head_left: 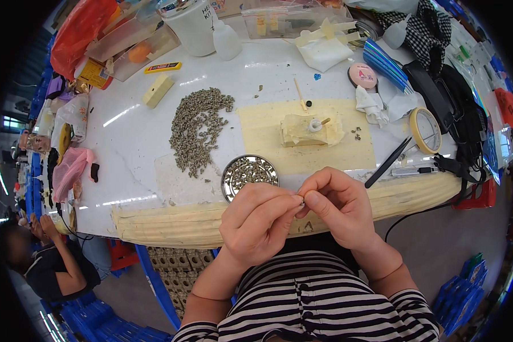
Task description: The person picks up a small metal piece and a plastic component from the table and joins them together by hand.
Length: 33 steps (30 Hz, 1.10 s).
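My left hand (256, 219) and my right hand (339, 208) meet fingertip to fingertip just over the table's taped front edge. Both are closed in a pinch around one tiny greyish metal piece (302, 202), mostly hidden by the fingers. Left of them and slightly farther away sits a round shiny metal dish (226, 181) holding many small grey metal pieces. Behind the dish a large loose pile of similar pieces (196, 128) lies spread on the white tabletop. A block wrapped in masking tape (302, 132), with a small white nozzle on top, stands on a tape-covered patch (256, 154).
Black tweezers (387, 162) and a roll of masking tape (426, 131) lie at the right. A cream block (158, 90) and a yellow box cutter (163, 67) rest at the back left. A pink mesh bag (73, 171) is at the left edge, and another person (60, 268) sits beyond.
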{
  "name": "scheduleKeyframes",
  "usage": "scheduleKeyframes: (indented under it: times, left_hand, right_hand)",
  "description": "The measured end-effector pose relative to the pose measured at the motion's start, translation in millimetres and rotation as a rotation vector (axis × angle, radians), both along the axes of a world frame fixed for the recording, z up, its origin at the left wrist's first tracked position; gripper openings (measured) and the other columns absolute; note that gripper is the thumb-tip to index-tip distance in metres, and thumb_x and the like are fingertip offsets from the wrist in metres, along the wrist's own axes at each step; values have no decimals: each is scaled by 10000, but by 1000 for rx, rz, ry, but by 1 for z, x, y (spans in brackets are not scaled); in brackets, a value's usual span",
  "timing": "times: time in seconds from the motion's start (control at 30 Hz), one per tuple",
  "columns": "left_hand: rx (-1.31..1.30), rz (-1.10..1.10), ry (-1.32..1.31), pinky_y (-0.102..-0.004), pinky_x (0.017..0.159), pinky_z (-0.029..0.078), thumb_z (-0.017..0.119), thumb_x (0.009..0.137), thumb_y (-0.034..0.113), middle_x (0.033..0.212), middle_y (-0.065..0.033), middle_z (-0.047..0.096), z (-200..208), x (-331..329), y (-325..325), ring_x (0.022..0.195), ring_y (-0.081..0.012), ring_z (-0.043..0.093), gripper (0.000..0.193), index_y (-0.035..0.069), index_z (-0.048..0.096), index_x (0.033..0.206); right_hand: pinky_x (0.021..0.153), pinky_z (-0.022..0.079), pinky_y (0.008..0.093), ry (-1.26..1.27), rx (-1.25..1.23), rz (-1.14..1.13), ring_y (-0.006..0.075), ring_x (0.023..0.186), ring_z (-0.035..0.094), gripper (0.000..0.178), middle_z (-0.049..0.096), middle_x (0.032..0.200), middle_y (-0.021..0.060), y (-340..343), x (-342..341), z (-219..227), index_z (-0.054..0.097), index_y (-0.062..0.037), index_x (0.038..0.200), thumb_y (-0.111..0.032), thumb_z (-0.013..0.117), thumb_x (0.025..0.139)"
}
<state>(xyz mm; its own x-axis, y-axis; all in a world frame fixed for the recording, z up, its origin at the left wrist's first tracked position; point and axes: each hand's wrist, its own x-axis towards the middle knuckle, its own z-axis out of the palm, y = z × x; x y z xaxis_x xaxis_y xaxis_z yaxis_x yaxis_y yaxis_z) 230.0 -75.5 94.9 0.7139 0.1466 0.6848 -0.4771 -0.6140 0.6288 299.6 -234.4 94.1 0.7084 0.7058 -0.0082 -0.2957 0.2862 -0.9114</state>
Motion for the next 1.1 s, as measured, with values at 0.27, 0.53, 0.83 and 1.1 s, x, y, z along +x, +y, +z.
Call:
scheduleKeyframes:
  times: [0.27, 0.53, 0.83, 1.1]
  left_hand:
    - [38, 21, -37, -310, 649, 530, 745, 768, -63, 867, -108, 679, 0, 0, 0, 739, -229, 656, 187, 0, 687, 934]
    - [185, 125, -61, -298, 639, 536, 754, 757, -68, 881, -98, 682, -3, -1, -7, 740, -226, 652, 212, 8, 686, 943]
    - [220, 156, -33, -305, 633, 533, 792, 723, -30, 865, -104, 676, -7, 0, -7, 731, -238, 648, 249, 0, 683, 944]
    - [218, 159, -2, -312, 631, 531, 809, 710, 1, 853, -106, 677, -11, 2, -6, 727, -244, 649, 252, -8, 685, 930]
  right_hand:
    - [800, 535, 242, 14, 15, 6, 95, 875, 634, 128, 640, 986, 60, 0, 0, 0, 586, 38, 1075, -62, 570, 996]
    - [824, 534, 251, -9, 64, -59, 99, 891, 635, 113, 643, 994, 65, 1, -3, -3, 592, 33, 1062, -11, 609, 959]
    - [690, 540, 308, -891, -178, -398, 250, 786, 663, 158, 667, 896, 124, 6, -3, -5, 676, -3, 911, 42, 750, 779]
    - [658, 538, 309, -1067, -300, -438, 260, 735, 663, 163, 682, 880, 126, 7, 1, -3, 672, 1, 911, 7, 761, 774]
